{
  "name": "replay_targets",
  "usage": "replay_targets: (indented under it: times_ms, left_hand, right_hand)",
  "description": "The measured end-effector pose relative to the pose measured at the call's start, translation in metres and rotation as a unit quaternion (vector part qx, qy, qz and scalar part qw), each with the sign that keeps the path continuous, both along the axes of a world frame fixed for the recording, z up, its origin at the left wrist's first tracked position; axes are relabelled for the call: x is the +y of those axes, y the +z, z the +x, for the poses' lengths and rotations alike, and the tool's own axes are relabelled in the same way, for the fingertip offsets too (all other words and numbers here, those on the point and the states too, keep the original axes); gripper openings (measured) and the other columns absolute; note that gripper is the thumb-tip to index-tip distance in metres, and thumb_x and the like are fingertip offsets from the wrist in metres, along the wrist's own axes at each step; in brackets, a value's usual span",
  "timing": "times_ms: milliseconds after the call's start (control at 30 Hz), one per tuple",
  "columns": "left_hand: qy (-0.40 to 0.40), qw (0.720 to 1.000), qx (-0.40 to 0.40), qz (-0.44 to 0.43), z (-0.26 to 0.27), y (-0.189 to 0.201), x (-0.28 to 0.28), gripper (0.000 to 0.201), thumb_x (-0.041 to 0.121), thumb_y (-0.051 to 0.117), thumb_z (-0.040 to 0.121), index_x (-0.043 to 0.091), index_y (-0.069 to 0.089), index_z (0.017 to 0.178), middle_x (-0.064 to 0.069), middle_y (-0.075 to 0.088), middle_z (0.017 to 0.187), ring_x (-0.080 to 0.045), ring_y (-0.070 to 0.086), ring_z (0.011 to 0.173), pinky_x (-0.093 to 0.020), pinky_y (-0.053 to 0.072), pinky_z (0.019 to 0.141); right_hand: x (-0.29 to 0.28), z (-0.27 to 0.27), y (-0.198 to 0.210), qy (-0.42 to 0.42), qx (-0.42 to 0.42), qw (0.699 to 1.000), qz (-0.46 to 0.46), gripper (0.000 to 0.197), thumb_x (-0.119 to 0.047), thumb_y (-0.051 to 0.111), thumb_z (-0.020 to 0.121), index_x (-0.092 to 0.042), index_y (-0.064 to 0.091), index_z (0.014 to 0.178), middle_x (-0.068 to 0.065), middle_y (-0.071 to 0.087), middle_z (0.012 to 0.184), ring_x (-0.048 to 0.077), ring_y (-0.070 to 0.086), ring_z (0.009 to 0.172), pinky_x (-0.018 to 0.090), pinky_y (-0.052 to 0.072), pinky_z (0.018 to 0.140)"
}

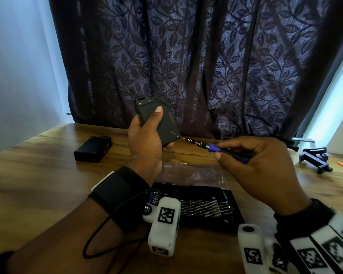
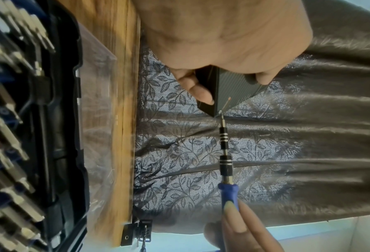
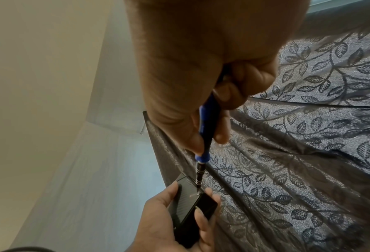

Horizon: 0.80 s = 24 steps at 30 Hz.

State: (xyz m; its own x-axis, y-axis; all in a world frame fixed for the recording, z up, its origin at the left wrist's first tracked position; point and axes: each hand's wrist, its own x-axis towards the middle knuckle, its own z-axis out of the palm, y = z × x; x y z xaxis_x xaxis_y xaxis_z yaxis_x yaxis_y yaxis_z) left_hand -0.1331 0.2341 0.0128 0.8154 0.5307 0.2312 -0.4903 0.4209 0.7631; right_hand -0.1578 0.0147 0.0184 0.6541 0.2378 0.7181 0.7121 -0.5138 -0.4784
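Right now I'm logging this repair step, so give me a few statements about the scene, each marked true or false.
1. The left grip holds a black box above the table. True.
2. The screwdriver tip is at one of the box's top screws. False: it meets the screw at the lower corner.
3. The right grip holds the screwdriver by its handle. True.
4. The bit case is closed. False: it lies open, with the bits showing.
5. The table holds no other box. False: a second box lies to the left.
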Motion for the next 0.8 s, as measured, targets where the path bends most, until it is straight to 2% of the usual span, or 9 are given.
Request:
replay_targets:
  times_ms: [233,333,467,600,700,800]
  left_hand:
    - [0.004,1.0,0.001,0.003,-0.001,0.0,-0.001,0.036,0.035,0.071,0.096,0.011,0.063,0.122,-0.025,0.073,0.113,-0.05,0.072,0.097,-0.026,0.048,0.041]
    - [0.01,1.0,-0.002,0.012,-0.002,0.0,-0.003,0.035,0.032,0.071,0.097,0.008,0.064,0.121,-0.024,0.074,0.108,-0.041,0.071,0.082,-0.026,0.048,0.04]
    - [0.017,0.999,-0.003,0.046,-0.004,-0.001,-0.008,0.027,0.029,0.071,0.097,0.01,0.065,0.114,-0.017,0.073,0.099,-0.03,0.071,0.077,-0.027,0.049,0.042]
    - [0.023,0.998,0.004,0.059,-0.006,0.0,-0.011,0.022,0.029,0.071,0.097,0.013,0.065,0.111,-0.005,0.074,0.091,-0.022,0.073,0.073,-0.027,0.05,0.043]
    - [0.031,0.998,0.009,0.056,-0.006,0.001,-0.009,0.03,0.031,0.071,0.097,0.012,0.065,0.119,-0.006,0.075,0.094,-0.022,0.073,0.075,-0.028,0.051,0.044]
    - [0.035,0.999,0.012,0.037,-0.006,0.003,-0.006,0.032,0.032,0.071,0.096,0.012,0.065,0.12,-0.013,0.075,0.101,-0.026,0.073,0.077,-0.028,0.05,0.043]
  right_hand:
    - [0.0,0.0,0.001,-0.011,-0.002,1.0,-0.009,0.015,-0.031,0.081,0.081,-0.035,0.081,0.096,-0.023,0.075,0.085,-0.003,0.071,0.079,0.02,0.057,0.071]
    - [-0.001,-0.002,0.003,-0.017,-0.008,0.999,-0.026,0.016,-0.03,0.082,0.082,-0.034,0.081,0.097,-0.022,0.075,0.083,-0.004,0.07,0.077,0.015,0.055,0.069]
    - [-0.003,-0.007,0.008,-0.018,-0.012,0.998,-0.052,0.016,-0.03,0.08,0.082,-0.037,0.08,0.097,-0.023,0.074,0.079,-0.004,0.069,0.073,0.005,0.047,0.061]
    - [-0.003,-0.009,0.01,-0.007,-0.022,0.999,-0.039,0.019,-0.026,0.081,0.082,-0.04,0.078,0.095,-0.024,0.073,0.077,-0.002,0.069,0.069,0.011,0.052,0.06]
    - [-0.004,-0.008,0.01,-0.002,-0.023,1.0,-0.017,0.02,-0.025,0.082,0.082,-0.041,0.077,0.093,-0.02,0.074,0.077,-0.002,0.07,0.069,0.017,0.055,0.062]
    - [-0.004,-0.007,0.01,-0.004,-0.02,0.999,-0.025,0.022,-0.023,0.082,0.082,-0.041,0.076,0.092,-0.022,0.074,0.076,-0.004,0.07,0.07,0.01,0.052,0.062]
